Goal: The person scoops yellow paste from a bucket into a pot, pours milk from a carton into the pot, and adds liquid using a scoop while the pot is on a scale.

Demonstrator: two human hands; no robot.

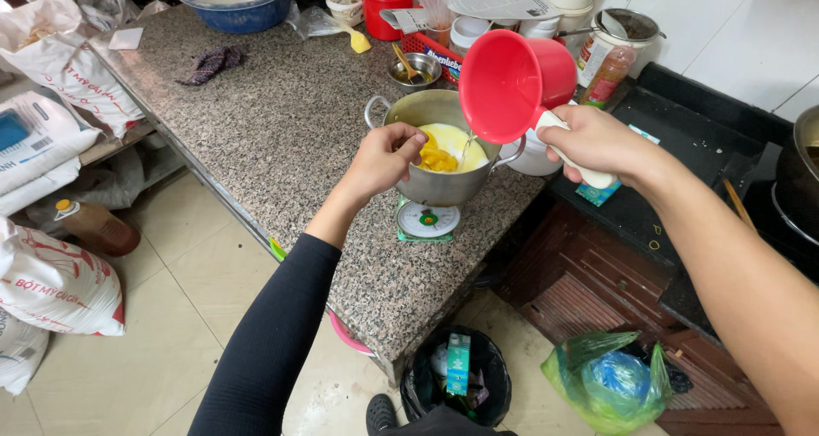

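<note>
A steel pot (444, 184) stands on a small kitchen scale (426, 221) on the granite counter (281, 120). It holds pale yellow liquid with orange-yellow pieces (438, 157). My left hand (382, 156) grips the pot's near rim. My right hand (597, 144) holds the white handle of a red scoop cup (512, 84), tilted over the pot, and a thin stream falls from its lip into the pot.
A blue basin (235, 1), red canister (384, 5), small steel bowl with spoon (413, 69), jars and a dark cloth (212, 62) crowd the counter's back. Flour sacks (53, 282) and a bottle (95, 227) lie on the floor at left. A black bin (461, 376) and green bag (610, 380) sit below.
</note>
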